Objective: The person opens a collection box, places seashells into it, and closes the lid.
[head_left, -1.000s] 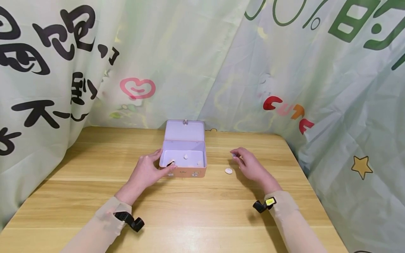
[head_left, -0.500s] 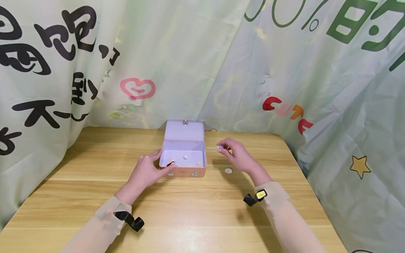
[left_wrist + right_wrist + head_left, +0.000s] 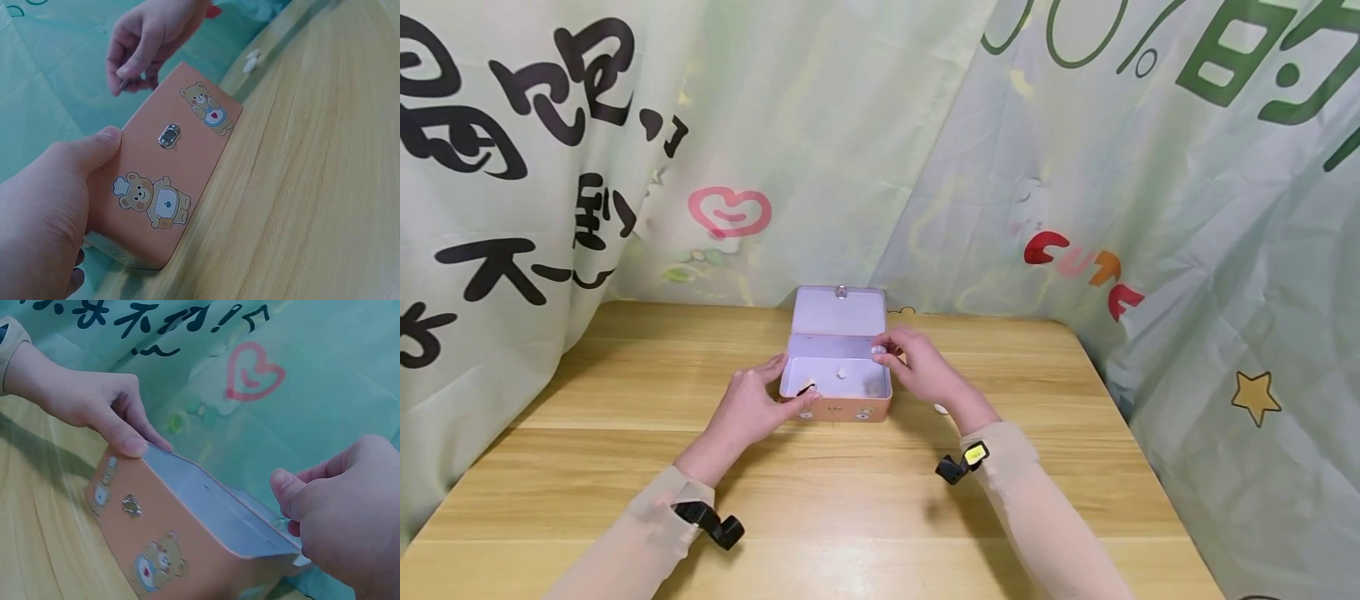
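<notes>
A tin box point(image 3: 853, 409) in orange with printed bears and a metal clasp point(image 3: 169, 135) stands on the table, its lilac lid point(image 3: 838, 312) raised. My left hand point(image 3: 751, 402) grips its left end, thumb at the front. Inside lie a small white piece point(image 3: 842, 374), a piece with a black streak point(image 3: 807, 388) and a pale piece point(image 3: 873, 388). Above the right end of the box, my right hand point(image 3: 925, 367) pinches a small pale thing point(image 3: 878, 351); the fingers hide most of it. A white oval piece point(image 3: 941, 408) on the table is partly behind the right wrist.
The wooden table point(image 3: 820, 517) spreads around the box. Behind it and along both sides hangs a pale printed curtain point(image 3: 820, 167), close to the raised lid. Cameras are strapped to both wrists.
My right hand has moved left from the table at the right to over the box's right end, carrying the small pale thing. The left hand keeps its grip on the box.
</notes>
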A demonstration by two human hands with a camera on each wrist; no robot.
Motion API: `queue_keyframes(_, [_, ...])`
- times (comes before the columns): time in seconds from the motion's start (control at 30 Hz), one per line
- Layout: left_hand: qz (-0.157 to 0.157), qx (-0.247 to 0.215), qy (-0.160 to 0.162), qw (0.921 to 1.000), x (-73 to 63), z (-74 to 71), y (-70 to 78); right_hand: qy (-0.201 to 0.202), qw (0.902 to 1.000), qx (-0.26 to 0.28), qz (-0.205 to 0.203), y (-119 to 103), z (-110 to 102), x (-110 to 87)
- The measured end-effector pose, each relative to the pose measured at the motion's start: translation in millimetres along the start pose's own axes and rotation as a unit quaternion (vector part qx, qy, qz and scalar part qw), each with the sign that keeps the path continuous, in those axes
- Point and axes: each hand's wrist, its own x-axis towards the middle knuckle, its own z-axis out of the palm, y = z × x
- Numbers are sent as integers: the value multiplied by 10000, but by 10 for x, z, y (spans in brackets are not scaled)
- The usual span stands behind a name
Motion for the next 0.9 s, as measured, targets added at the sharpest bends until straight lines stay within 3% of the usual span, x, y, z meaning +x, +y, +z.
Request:
queue_keyframes(0.3, [-49, 12, 7, 10000, 5, -1, 10, -199, 9995, -119, -228, -17, 231, 159])
queue_keyframes(0.53, [89, 70, 62, 9999, 6, 14, -12, -336, 9987, -213, -332, -3, 348, 199])
queue_keyframes(0.9, [21, 89, 34, 10000, 10, 13, 1, -328, 9990, -252, -164, -10, 286, 152])
